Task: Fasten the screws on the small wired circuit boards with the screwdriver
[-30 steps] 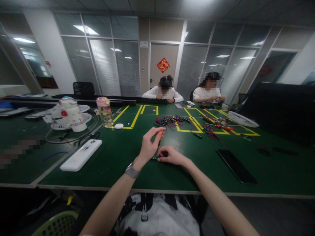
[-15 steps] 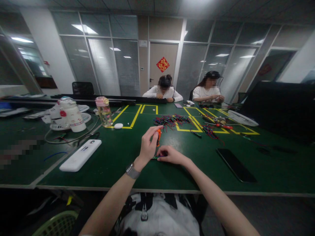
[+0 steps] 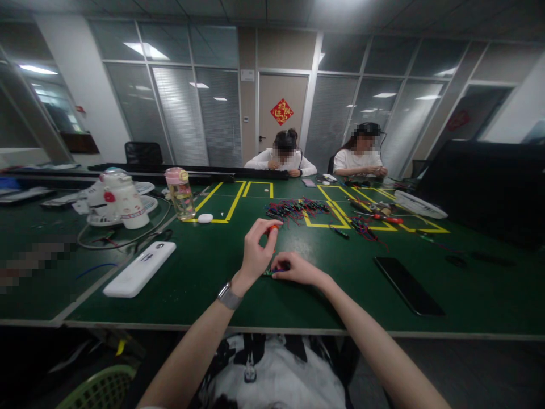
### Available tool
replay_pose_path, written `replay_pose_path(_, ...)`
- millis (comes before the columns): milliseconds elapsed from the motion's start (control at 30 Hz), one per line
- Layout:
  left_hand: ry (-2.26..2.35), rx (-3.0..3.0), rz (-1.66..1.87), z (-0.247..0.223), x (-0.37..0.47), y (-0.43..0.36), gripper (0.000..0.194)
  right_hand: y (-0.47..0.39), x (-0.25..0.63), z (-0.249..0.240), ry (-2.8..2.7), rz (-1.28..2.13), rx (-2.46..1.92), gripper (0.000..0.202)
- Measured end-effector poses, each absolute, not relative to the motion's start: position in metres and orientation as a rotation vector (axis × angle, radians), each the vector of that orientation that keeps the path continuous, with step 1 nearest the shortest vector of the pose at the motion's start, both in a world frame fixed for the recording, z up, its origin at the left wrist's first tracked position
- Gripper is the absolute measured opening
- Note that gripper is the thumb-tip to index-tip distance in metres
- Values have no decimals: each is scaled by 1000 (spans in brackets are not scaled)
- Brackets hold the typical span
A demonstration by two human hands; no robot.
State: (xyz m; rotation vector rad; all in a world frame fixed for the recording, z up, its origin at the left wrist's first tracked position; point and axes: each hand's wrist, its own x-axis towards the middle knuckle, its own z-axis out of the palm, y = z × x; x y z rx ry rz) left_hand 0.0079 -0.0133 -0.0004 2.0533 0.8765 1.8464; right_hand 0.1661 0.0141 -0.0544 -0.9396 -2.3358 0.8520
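My left hand, with a watch on its wrist, pinches an orange-handled screwdriver held roughly upright. Most of the handle is hidden behind my fingers. Below it, a small green circuit board lies on the green table. My right hand is closed on the board's right end, where dark wires show under the fingers. I cannot make out whether the screwdriver's tip touches the board. Farther back sits a pile of similar boards with red and blue wires.
A white power bank lies to the left, a black phone to the right. A pink-lidded bottle, a white jug and a white case stand at left. Two people sit across the table.
My left fingers have shifted around the screwdriver's handle, so less of its orange shows. My right hand and the circuit board have stayed in place.
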Motion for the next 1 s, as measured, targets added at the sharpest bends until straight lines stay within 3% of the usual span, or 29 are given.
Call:
replay_pose_path(200, 966, 2070, 1971, 1, 8, -15, 8, 15, 166, -56, -2339, 857, -933, 12)
replay_pose_path(467, 842, 2034, 1860, -1, 8, -15, 29, 14, 166, -54, -2332, 862, -936, 13)
replay_pose_path(833, 918, 2120, 1974, 0, 9, -14, 10, 13, 165, -53, -2339, 857, -952, 11)
replay_pose_path(1000, 905, 2119, 1961, 0, 8, -15, 13, 14, 165, -55, -2331, 863, -936, 11)
